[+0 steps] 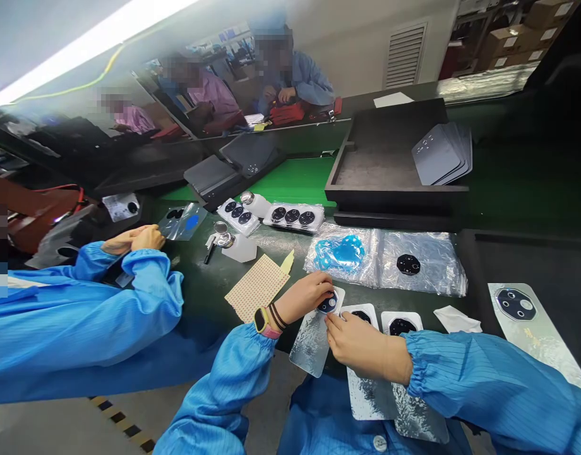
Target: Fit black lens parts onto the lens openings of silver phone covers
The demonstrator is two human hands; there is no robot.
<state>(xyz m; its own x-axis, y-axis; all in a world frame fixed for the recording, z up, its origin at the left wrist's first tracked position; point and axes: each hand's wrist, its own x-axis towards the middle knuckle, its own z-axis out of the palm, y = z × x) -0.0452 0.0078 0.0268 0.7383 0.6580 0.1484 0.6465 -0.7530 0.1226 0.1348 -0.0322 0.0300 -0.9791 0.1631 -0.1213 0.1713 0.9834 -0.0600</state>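
At the table's front edge lies a silvery phone back panel point(314, 351), tilted, with a dark round camera lens cover point(327, 304) near its top. My left hand point(307, 294), wearing a watch, has its fingers closed around the cover's upper edge. From the other side my right hand point(364, 344) pinches at the cover's lower edge, and its fingertips rest on the panel. Partly beneath my right hand and forearm are a second panel point(372, 398) and a third panel point(420, 417), each with a dark round camera area.
Plastic bags hold blue film pieces point(340, 253) and a black lens cover point(408, 265). Left lie a dotted sheet point(256, 287) and metal-topped bottles point(224, 239). A black tray point(389, 189) carries stacked panels point(444, 155). A co-worker's hands point(136, 239) work at the left.
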